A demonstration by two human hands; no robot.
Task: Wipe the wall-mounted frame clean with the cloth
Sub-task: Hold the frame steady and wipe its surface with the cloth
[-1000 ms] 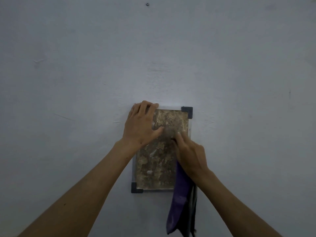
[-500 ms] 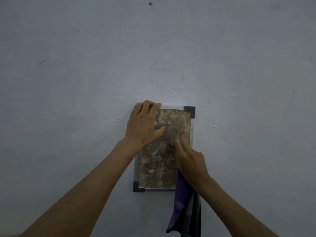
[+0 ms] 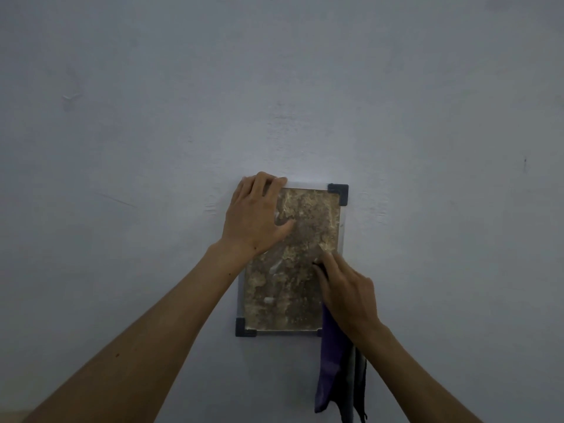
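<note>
Brown and mottled, the panel of the one frame (image 3: 293,270) is streaked with pale, flaky blotches across its whole face, with a slim light border round it and dark plastic caps at three corners that show: top right, bottom left and a sliver of bottom right. It hangs upright on the wall (image 3: 427,117), a little below the middle of the view and well apart from the wall's edges. Two hands are on it. The left hand (image 3: 256,215) lies flat over the top left corner, fingers straight and reaching just over the top border, thumb stretched across the panel; it grasps nothing. The right hand (image 3: 348,291) lies on the lower right part of the panel, its fingers extended and pressing one cloth (image 3: 331,361) against the surface; whether the thumb also pinches the fabric cannot be told. That cloth is purple with a grey strip beside it, and most of it dangles from under the right palm, past the frame's bottom right corner and down along the wall. Pale grey-blue paint covers the wall, with one small dark mark (image 3: 525,160) far toward its right edge.
</note>
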